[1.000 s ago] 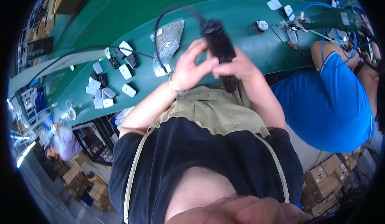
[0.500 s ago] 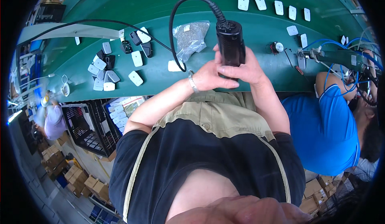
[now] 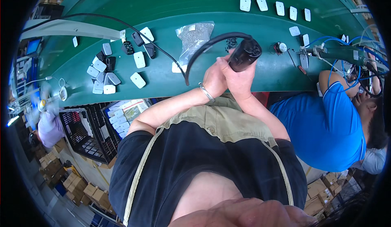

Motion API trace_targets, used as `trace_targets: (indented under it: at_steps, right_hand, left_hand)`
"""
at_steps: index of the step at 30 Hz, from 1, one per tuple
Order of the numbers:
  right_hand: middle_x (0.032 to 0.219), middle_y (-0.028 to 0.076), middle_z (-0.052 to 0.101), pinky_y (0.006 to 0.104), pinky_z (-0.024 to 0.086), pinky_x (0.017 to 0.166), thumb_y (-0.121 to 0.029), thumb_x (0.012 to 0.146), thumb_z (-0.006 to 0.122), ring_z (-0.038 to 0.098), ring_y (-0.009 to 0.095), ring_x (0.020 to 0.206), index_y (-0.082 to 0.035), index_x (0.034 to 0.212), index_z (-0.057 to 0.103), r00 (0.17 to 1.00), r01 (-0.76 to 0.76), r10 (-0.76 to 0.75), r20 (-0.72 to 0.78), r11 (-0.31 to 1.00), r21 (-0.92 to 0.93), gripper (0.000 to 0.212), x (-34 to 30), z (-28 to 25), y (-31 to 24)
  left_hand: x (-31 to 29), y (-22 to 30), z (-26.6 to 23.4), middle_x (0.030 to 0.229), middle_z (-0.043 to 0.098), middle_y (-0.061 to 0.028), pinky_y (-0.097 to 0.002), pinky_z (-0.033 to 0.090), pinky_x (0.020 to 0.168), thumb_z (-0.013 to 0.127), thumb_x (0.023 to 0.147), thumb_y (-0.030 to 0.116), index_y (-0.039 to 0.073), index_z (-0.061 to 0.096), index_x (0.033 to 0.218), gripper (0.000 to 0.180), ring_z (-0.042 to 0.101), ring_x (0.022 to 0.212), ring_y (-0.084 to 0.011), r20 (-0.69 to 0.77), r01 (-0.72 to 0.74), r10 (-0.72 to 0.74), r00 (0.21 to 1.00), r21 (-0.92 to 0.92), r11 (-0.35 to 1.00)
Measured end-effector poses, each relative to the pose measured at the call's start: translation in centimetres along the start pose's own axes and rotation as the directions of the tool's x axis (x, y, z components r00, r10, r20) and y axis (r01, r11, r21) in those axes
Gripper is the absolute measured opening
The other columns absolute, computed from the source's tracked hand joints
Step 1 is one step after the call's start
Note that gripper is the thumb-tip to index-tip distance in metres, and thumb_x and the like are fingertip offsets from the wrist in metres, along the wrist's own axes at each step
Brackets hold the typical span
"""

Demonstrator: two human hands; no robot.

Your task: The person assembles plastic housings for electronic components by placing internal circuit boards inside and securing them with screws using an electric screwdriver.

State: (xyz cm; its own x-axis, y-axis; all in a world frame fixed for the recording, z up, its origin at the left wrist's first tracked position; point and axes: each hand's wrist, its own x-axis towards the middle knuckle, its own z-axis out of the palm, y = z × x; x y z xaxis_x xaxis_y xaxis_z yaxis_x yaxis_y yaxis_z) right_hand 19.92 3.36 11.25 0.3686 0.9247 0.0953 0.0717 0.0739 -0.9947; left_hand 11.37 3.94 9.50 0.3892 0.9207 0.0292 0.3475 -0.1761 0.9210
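The person stands close to a green table point(image 3: 163, 81) with both hands together over its near edge. The right hand point(image 3: 241, 79) has its fingers curled around a black corded hand tool point(image 3: 244, 57), which looks like a power screwdriver. Its fat end leans up and away, maybe because a fist fits best around the lower part. I cannot see its tip. The left hand point(image 3: 215, 78), with a silver bracelet point(image 3: 207, 92) at the wrist, presses close beside the right one. Its fingers are partly hidden, so I cannot tell if they grip the tool too.

The black cord point(image 3: 234, 35) bends over in a big loop on the left, so it hangs clear of the fingers. Just past the tool lies a heap of tiny dark bits point(image 3: 231, 43), perhaps screws, easy to reach from there. A clear bag of small grey bits point(image 3: 196, 36) lies near it.

On the left, white and grey covers point(image 3: 109, 78) sit in a messy bunch. At the back, five white covers point(image 3: 280, 9) stand apart in a row, perhaps to make them easy to count.
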Motion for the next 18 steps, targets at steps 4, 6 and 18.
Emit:
trace_targets:
  at_steps: [4,6,18]
  right_hand:
    - [0.078,0.004,0.054,0.0242,0.043,0.064,0.001,0.067,0.065,0.052,0.011,0.068,0.002,0.097,0.047,0.986,-0.164,0.165,-0.005,0.982,0.098,0.035,0.7,-2.2,-1.0]
    - [0.078,0.005,0.054,0.0253,0.044,0.064,0.002,0.066,0.064,0.053,0.012,0.069,0.002,0.098,0.046,0.983,-0.181,0.181,0.013,0.973,0.143,0.037,0.7,-4.5,0.4]
    - [0.095,0.006,0.051,0.0251,0.043,0.074,-0.003,0.063,0.069,0.051,0.011,0.081,-0.004,0.117,0.039,0.917,-0.293,0.257,0.304,0.953,0.079,0.062,0.7,-11.4,3.0]
  left_hand:
    - [-0.8,0.5,-0.4,0.103,0.048,-0.0211,-0.0392,0.039,0.083,0.068,0.062,0.021,0.002,0.039,0.116,0.065,0.047,0.099,-0.0334,0.207,-0.094,0.061,0.976,0.153,0.984]
    - [-2.4,1.1,-2.1,0.108,0.044,-0.0207,-0.0388,0.038,0.086,0.068,0.066,0.025,0.002,0.037,0.118,0.064,0.046,0.102,-0.0331,0.441,-0.106,0.014,0.898,0.184,0.977]
    - [18.2,-5.6,-5.0,0.095,0.057,-0.0129,-0.0287,0.043,0.077,0.062,0.074,0.031,0.002,0.052,0.108,0.046,0.055,0.087,-0.0201,0.055,0.009,-0.015,0.998,0.117,0.993]
